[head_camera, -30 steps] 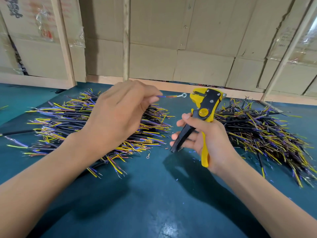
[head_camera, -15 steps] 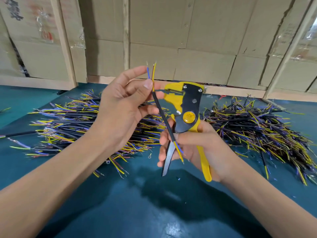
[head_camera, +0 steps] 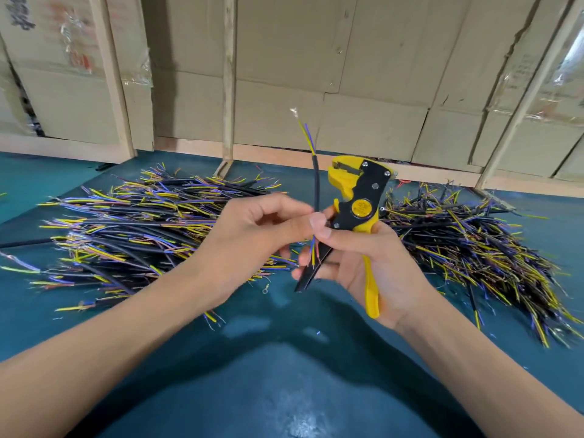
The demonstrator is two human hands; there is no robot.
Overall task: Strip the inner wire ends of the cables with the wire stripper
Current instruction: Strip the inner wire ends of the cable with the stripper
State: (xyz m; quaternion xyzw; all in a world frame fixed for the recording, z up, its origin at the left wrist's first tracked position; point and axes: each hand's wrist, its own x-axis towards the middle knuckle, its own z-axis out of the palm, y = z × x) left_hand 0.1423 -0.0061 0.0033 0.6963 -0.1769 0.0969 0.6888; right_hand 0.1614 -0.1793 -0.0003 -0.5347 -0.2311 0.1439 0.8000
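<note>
Compared with half a second ago, the cable (head_camera: 316, 184) stands more upright and the left hand (head_camera: 252, 238) has dropped lower, fingers curled, pinching the cable near its lower end. The right hand (head_camera: 366, 263) grips the wire stripper (head_camera: 357, 210) by its handles, head up, thumb touching the cable. Both hover above the middle of the table (head_camera: 284, 390). Beyond them, one pile of cables (head_camera: 132, 229) lies toward the left edge and another pile (head_camera: 467, 248) toward the right.

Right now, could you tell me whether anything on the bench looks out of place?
A small metal ring terminal lies loose on the teal table, apart from both cable piles, just below the left pile. Tiny offcuts dot the table near it.
</note>
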